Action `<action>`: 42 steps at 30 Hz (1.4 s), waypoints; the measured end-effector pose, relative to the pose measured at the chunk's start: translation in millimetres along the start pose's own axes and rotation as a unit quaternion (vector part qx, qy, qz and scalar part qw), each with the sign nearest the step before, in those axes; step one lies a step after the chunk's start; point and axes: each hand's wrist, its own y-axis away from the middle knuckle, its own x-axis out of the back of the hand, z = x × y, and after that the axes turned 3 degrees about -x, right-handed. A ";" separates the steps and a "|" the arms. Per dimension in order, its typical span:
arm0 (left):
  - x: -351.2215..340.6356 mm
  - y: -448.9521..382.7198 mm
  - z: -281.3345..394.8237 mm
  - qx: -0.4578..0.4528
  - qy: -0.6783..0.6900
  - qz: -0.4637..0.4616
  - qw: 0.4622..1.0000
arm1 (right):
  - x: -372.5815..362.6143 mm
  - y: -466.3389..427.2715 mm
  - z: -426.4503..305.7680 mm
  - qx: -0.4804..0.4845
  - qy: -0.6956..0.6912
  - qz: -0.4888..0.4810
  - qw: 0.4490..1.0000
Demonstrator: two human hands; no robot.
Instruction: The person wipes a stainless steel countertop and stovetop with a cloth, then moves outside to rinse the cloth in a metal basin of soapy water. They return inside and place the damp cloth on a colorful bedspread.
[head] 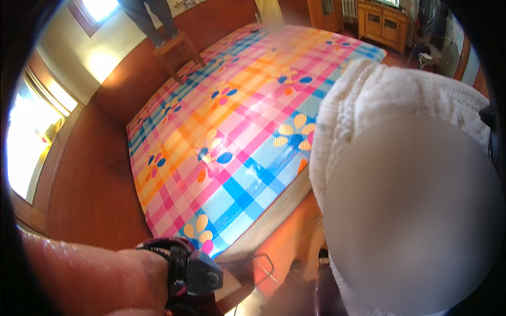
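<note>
Very close to the camera at lower left is my left hand point(95, 272), raised, with its fingers outside the picture. A black strap with a small camera point(203, 272) circles that wrist, and a dark sleeve follows below it. White ribbed cloth point(399, 91) fills much of the right side, also close to the camera. A round blurred patch covers most of it, so what lies behind cannot be told. My right hand is not visible. Before me spreads a large bed platform with a plaid, flower-printed cover point(245, 130).
A person in dark trousers point(154, 17) stands on a wooden stool point(180, 53) on the bed's far side. Brown panelling point(87, 177) and a bright window point(35, 138) run along the left. A wooden cabinet point(381, 25) stands at the back right. A metal-framed seat point(263, 268) is by my feet.
</note>
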 end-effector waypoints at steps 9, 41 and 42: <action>-4.8 -21.0 -10.8 -0.054 -0.001 0.052 0.997 | 11.0 -12.7 -12.1 -0.040 0.025 0.064 0.997; 9.3 -133.2 -288.5 -0.092 -0.172 0.267 0.944 | -123.8 -253.0 365.7 -0.335 -0.672 0.031 0.660; 4.9 -121.4 -301.4 -0.042 -0.203 0.321 0.924 | -145.9 -258.5 385.5 -0.241 -0.900 -0.191 0.309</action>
